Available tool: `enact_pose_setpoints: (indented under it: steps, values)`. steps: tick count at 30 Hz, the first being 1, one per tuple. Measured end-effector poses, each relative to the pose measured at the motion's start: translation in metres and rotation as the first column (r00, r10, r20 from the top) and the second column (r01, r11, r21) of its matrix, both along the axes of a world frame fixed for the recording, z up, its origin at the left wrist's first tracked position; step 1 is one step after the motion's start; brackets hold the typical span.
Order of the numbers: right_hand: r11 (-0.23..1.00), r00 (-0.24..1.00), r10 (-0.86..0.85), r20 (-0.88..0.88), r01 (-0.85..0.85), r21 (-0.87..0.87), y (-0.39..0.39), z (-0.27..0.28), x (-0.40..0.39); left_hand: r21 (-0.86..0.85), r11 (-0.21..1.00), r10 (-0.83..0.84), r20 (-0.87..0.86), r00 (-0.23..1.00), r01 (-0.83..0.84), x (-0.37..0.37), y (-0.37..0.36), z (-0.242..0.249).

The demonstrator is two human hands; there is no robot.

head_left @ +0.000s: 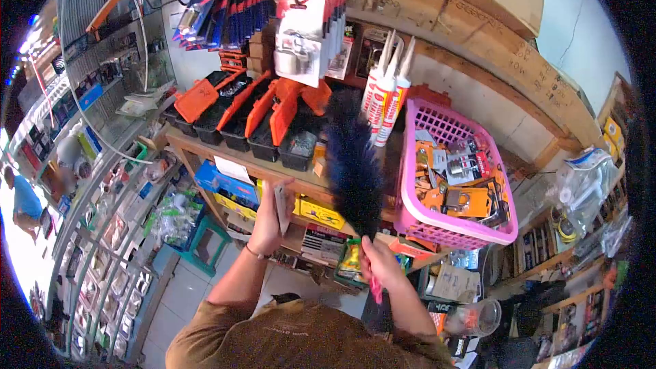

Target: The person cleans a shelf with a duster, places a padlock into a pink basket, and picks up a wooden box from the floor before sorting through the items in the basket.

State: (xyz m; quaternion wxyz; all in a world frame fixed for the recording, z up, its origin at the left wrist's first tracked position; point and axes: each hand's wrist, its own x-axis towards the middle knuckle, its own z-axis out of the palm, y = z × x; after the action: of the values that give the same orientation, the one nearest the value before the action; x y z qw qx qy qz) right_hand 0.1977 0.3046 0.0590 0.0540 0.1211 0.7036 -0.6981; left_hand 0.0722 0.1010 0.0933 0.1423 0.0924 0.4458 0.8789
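Observation:
My right hand (380, 262) is closed around the pink handle (376, 290) of a dark feather duster (354, 164). The duster stands upright in front of the wooden shelf, its top near the white-and-red sealant tubes (388, 92). My left hand (268, 217) is raised at the shelf's front edge, fingers pointing up and partly blurred. Against its palm is a thin, flat, greyish thing (281, 206), seen edge-on, whose kind I cannot make out. Just beyond the left hand are black bins with orange lids (283, 113) and a yellow box (318, 213).
A pink basket (445, 222) of packaged hardware stands at the right of the shelf. Blister packs (301, 37) hang from hooks above. Glass display cases (102, 225) curve along the left, near a green stool (213, 240). A clear plastic jar (482, 318) is at lower right.

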Motion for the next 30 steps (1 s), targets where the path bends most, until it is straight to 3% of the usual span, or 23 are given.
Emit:
enact_pose_setpoints:
  steps: [4, 6, 10, 11, 13, 17, 19, 20, 22, 23, 25, 27, 29, 30]
  values:
    - [0.99, 0.996, -0.091, -0.019, 0.089, -0.108, -0.01, 0.009, -0.073, -0.005, 1.0, 0.016, 0.037, 0.999, -0.016, 0.005, -0.039, -0.008]
    - [0.983, 0.973, -0.181, -0.139, 0.184, 0.005, -0.016, 0.016, -0.103, 0.036, 0.999, -0.033, 0.005, 0.999, 0.033, -0.002, -0.063, -0.026]
    - [0.95, 0.961, -0.247, -0.124, 0.266, 0.162, -0.017, -0.004, -0.149, -0.002, 1.0, 0.009, 0.04, 0.999, -0.009, 0.002, -0.089, -0.025]
    - [0.922, 0.948, -0.245, -0.201, 0.292, 0.253, -0.017, -0.008, -0.157, 0.003, 1.0, 0.007, 0.035, 0.999, -0.007, 0.001, -0.094, -0.029]
    - [0.835, 0.911, -0.219, -0.349, 0.36, 0.417, -0.016, -0.017, -0.172, -0.06, 0.997, 0.054, -0.066, 0.996, -0.058, -0.002, -0.105, -0.041]
    - [0.748, 0.819, -0.262, -0.511, 0.507, 0.429, -0.015, -0.032, -0.199, -0.082, 0.997, -0.006, -0.091, 0.996, -0.001, -0.014, -0.116, -0.052]
    - [0.598, 0.787, -0.277, -0.552, 0.591, 0.542, -0.019, -0.025, -0.205, -0.062, 0.997, -0.045, -0.079, 0.996, 0.04, -0.017, -0.116, -0.053]
    - [0.59, 0.784, -0.283, -0.552, 0.596, 0.544, -0.024, -0.013, -0.202, -0.122, 0.992, -0.023, -0.103, 0.994, 0.011, -0.016, -0.114, -0.049]
    - [0.382, 0.814, -0.125, -0.567, 0.567, 0.73, -0.034, 0.007, -0.192, -0.231, 0.971, 0.029, -0.126, 0.992, -0.057, -0.016, -0.111, -0.045]
    - [0.379, 0.811, -0.126, -0.571, 0.571, 0.728, -0.035, 0.011, -0.189, -0.23, 0.972, 0.026, -0.13, 0.991, -0.056, -0.016, -0.112, -0.041]
    - [0.575, 0.9, -0.157, -0.407, 0.419, 0.703, -0.033, 0.017, -0.184, -0.207, 0.976, 0.035, -0.153, 0.988, -0.066, -0.014, -0.115, -0.031]
    - [0.625, 0.901, -0.164, -0.402, 0.41, 0.664, -0.033, 0.026, -0.174, -0.142, 0.985, 0.077, -0.161, 0.984, -0.1, -0.021, -0.118, -0.029]
    - [0.701, 0.904, -0.216, -0.369, 0.406, 0.586, -0.043, 0.049, -0.159, -0.2, 0.947, 0.189, -0.282, 0.941, -0.25, -0.033, -0.123, -0.031]
    - [0.59, 0.856, -0.19, -0.481, 0.491, 0.641, -0.038, 0.041, -0.156, -0.235, 0.926, 0.214, -0.317, 0.924, -0.296, -0.039, -0.125, -0.028]
